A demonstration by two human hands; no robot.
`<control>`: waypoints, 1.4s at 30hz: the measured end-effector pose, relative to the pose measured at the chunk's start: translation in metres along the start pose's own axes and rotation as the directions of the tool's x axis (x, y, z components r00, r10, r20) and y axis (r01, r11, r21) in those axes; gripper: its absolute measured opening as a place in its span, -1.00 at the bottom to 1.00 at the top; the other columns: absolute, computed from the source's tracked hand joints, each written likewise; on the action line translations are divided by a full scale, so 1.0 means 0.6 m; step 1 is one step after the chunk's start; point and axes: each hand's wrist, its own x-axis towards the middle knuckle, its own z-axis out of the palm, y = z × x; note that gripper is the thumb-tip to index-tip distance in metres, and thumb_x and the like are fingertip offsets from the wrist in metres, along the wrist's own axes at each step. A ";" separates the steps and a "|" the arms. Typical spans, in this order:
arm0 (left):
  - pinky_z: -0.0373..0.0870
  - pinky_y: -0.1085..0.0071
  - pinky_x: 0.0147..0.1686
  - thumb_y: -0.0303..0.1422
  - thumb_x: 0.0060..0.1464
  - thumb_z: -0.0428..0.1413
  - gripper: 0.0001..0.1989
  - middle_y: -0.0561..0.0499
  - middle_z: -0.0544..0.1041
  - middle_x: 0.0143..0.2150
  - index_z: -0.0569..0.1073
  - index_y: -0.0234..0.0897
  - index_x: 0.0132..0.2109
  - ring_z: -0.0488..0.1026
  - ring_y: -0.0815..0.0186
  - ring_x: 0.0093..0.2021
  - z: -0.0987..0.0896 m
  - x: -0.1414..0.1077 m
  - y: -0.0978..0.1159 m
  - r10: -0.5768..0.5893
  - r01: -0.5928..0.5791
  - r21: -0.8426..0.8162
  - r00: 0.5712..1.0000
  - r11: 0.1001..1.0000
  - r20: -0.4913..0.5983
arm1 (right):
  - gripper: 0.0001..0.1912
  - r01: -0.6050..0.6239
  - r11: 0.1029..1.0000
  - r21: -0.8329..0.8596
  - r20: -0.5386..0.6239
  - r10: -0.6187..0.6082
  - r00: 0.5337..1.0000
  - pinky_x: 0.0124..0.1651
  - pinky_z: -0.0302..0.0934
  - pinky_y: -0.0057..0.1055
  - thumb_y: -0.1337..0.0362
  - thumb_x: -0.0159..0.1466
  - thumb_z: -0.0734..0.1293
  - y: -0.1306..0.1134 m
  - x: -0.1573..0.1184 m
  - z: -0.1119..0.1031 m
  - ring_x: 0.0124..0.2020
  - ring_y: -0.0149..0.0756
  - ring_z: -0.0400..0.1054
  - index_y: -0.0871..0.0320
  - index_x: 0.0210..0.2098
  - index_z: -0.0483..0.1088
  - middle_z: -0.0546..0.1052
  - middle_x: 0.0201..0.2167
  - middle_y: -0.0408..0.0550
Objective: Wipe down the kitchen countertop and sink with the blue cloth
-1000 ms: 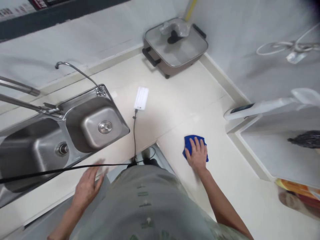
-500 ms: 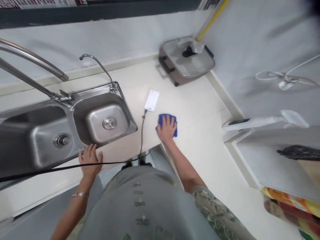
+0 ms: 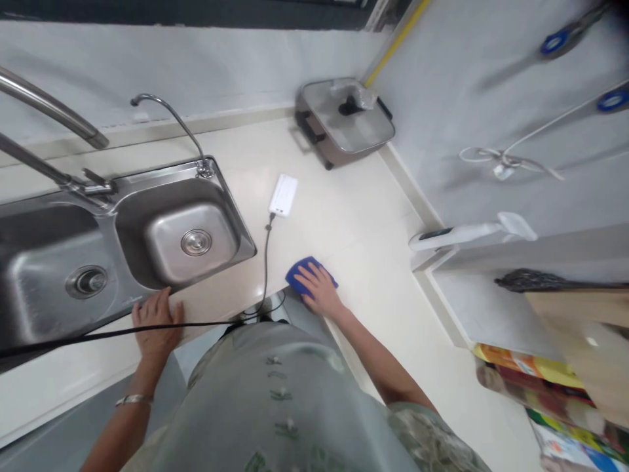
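My right hand lies with fingers spread on top of a blue cloth, pressing it to the white countertop at the counter's inner corner. My left hand rests with its fingers apart on the counter edge in front of the steel double sink; it holds nothing. A black cable crosses over the left hand. Between the sink and the cloth lies a white power bank with a cable plugged into its near end.
An electric pan with a glass lid stands in the back corner. Faucets rise behind the sink. On the right are a white handheld appliance, a coiled cord on the wall and colourful packets.
My right hand and the blue cloth have moved nearer to me, to the counter's front inner corner. The view has shifted, so the surroundings appear further left.
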 end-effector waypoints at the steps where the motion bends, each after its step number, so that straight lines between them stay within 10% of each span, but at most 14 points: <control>1: -0.04 -0.10 0.41 -0.13 0.33 -0.13 -0.38 -0.42 0.47 0.25 0.40 -0.52 0.28 0.36 -0.10 0.28 0.001 0.001 0.001 0.005 -0.005 0.000 1.000 1.000 -0.006 | -0.36 -0.037 0.999 -0.007 0.001 0.037 0.999 0.49 -0.18 0.15 0.20 0.36 0.24 0.014 -0.030 -0.001 0.54 0.02 -0.19 0.07 0.43 0.21 0.15 0.49 -0.01; 5: -0.05 -0.24 0.39 -0.17 0.33 -0.11 -0.41 -0.47 0.39 0.32 0.35 -0.50 0.32 0.29 -0.16 0.35 0.003 0.007 0.014 -0.008 0.008 -0.019 1.000 1.000 -0.019 | -0.38 -0.312 0.947 -0.069 -0.051 0.309 0.950 0.46 -0.12 0.19 0.15 0.42 0.15 0.086 -0.142 -0.008 0.53 0.05 -0.16 0.12 0.44 0.18 0.16 0.48 0.08; 10: 0.02 -0.40 0.29 -0.26 0.28 -0.06 -0.46 -0.48 0.35 0.34 0.34 -0.44 0.32 0.22 -0.25 0.39 0.006 0.015 0.035 -0.078 0.078 -0.004 0.995 0.997 -0.068 | -0.34 -0.685 0.720 -0.106 -0.173 0.665 0.726 0.46 -0.10 0.17 0.08 0.45 0.04 0.197 -0.181 -0.027 0.52 0.08 -0.17 0.19 0.46 0.09 0.12 0.48 0.15; 15: -0.01 -0.34 0.34 -0.26 0.25 -0.02 -0.46 -0.37 0.39 0.32 0.33 -0.37 0.31 0.27 -0.22 0.36 0.012 0.013 0.029 -0.021 0.029 0.082 0.995 0.996 -0.096 | -0.26 -0.864 0.501 -0.061 -0.245 0.831 0.499 0.42 -0.13 0.28 0.01 0.44 0.00 0.313 -0.077 -0.054 0.49 0.19 -0.14 0.27 0.48 0.02 0.08 0.48 0.29; 20: -0.02 -0.27 0.36 -0.21 0.25 -0.07 -0.45 -0.46 0.44 0.24 0.41 -0.49 0.23 0.32 -0.22 0.31 0.016 0.012 0.021 -0.043 0.050 0.155 0.998 0.987 -0.048 | -0.20 -0.908 0.419 -0.023 -0.215 0.885 0.413 0.36 -0.14 0.40 -0.03 0.42 -0.01 0.411 0.089 -0.086 0.47 0.34 -0.16 0.34 0.50 -0.04 0.02 0.48 0.37; 25: -0.05 -0.22 0.37 -0.17 0.25 -0.13 -0.41 -0.48 0.47 0.18 0.42 -0.50 0.22 0.34 -0.22 0.25 0.017 0.014 0.021 -0.092 0.094 0.209 0.996 0.973 -0.019 | -0.22 -0.829 0.557 -0.053 -0.199 0.807 0.556 0.38 -0.21 0.38 -0.01 0.44 0.02 0.410 0.253 -0.091 0.48 0.35 -0.24 0.29 0.51 -0.08 -0.04 0.52 0.27; 31: -0.09 -0.15 0.39 -0.19 0.26 -0.10 -0.48 -0.39 0.47 0.23 0.43 -0.39 0.22 0.30 -0.14 0.32 0.015 0.015 0.025 -0.069 0.077 0.150 0.996 0.986 -0.057 | -0.26 -0.565 0.825 -0.030 -0.196 0.549 0.812 0.44 -0.30 0.27 0.06 0.40 0.15 0.297 0.336 -0.076 0.50 0.24 -0.24 0.20 0.50 0.03 0.01 0.53 0.10; 36: -0.10 -0.14 0.39 -0.20 0.28 -0.09 -0.48 -0.38 0.46 0.26 0.41 -0.37 0.25 0.29 -0.12 0.34 0.010 0.017 0.033 -0.083 0.090 0.113 0.995 0.990 -0.062 | -0.26 -0.292 0.956 -0.028 -0.132 0.286 0.949 0.49 -0.37 0.15 0.12 0.34 0.25 0.170 0.289 -0.057 0.52 0.12 -0.26 0.10 0.48 0.11 0.06 0.52 -0.04; 42: -0.11 -0.22 0.37 -0.20 0.27 -0.11 -0.46 -0.42 0.42 0.27 0.36 -0.42 0.26 0.27 -0.18 0.33 0.012 0.017 0.024 -0.059 0.063 0.064 0.997 0.996 -0.050 | -0.27 -0.037 0.998 0.047 -0.089 0.041 0.995 0.51 -0.33 0.13 0.14 0.30 0.29 0.050 0.142 -0.031 0.54 0.07 -0.24 0.07 0.44 0.19 0.11 0.51 -0.06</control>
